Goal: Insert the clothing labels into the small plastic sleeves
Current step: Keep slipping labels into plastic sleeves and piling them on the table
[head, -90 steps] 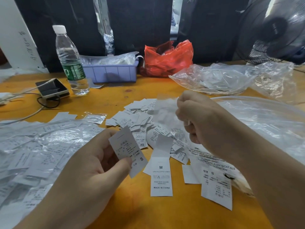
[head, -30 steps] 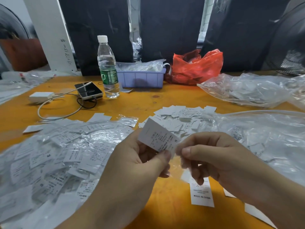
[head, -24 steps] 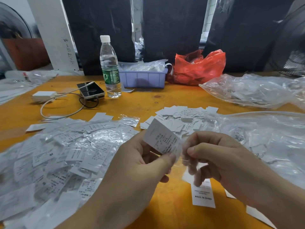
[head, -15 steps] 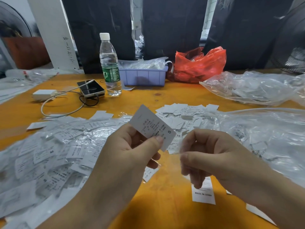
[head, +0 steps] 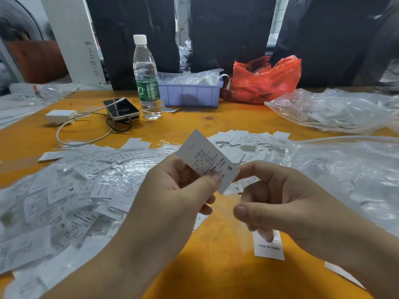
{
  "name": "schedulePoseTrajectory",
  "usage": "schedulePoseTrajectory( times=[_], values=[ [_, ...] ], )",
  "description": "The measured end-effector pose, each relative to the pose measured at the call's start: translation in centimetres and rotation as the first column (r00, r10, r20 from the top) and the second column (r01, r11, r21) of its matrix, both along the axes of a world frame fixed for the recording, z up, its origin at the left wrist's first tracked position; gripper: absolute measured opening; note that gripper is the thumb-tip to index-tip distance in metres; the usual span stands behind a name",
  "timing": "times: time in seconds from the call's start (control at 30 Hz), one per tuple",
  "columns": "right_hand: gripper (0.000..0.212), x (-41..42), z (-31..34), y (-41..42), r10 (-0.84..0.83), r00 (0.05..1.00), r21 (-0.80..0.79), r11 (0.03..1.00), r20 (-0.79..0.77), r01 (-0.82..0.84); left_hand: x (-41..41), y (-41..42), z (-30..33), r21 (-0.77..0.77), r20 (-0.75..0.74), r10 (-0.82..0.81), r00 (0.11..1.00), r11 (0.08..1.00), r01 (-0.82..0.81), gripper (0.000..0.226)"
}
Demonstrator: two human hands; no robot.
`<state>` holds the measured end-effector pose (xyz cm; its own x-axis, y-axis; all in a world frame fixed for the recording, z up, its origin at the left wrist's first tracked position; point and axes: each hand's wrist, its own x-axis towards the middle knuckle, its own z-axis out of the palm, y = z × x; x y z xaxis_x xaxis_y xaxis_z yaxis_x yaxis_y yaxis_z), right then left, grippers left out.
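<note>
Pinching label (head: 207,161), left hand (head: 179,190); right hand (head: 278,199) beside.

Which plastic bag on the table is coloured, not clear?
The red bag at the back, right of the purple bin; the other bags are clear.

Bare table (head: 216,266) below; sleeved labels (head: 64,190) crowd left

On the table (head: 194,126), sleeved labels (head: 64,190) lie left, loose labels (head: 244,143) centre, bottle (head: 146,78) behind.
</note>
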<state>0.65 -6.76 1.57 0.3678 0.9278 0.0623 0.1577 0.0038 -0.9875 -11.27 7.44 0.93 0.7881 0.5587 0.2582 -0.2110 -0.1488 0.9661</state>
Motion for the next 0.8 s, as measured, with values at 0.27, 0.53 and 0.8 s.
schedulePoseTrajectory(
  times=[0.27, 0.53, 0.8],
  values=[
    [0.035, 0.09, 0.44, 0.01, -0.008, 0.992, 0.077, 0.997, -0.125, 0.018, -0.02, -0.1, 0.11, -0.016, -0.043, -0.04, 0.998, 0.999, 0.039, 0.02],
    [0.043, 0.62, 0.78, -0.33, -0.03, 0.989, 0.08, 0.996, -0.148, 0.043, 0.03, 0.14, 0.28, -0.146, -0.095, -0.177, 0.98, 0.976, 0.162, 0.021],
    [0.043, 0.63, 1.02, -0.45, -0.006, 0.99, 0.089, 0.996, -0.144, 0.019, 0.19, 0.41, 0.09, -0.234, -0.16, -0.266, 0.951, 0.946, 0.225, 0.019]
  ],
)
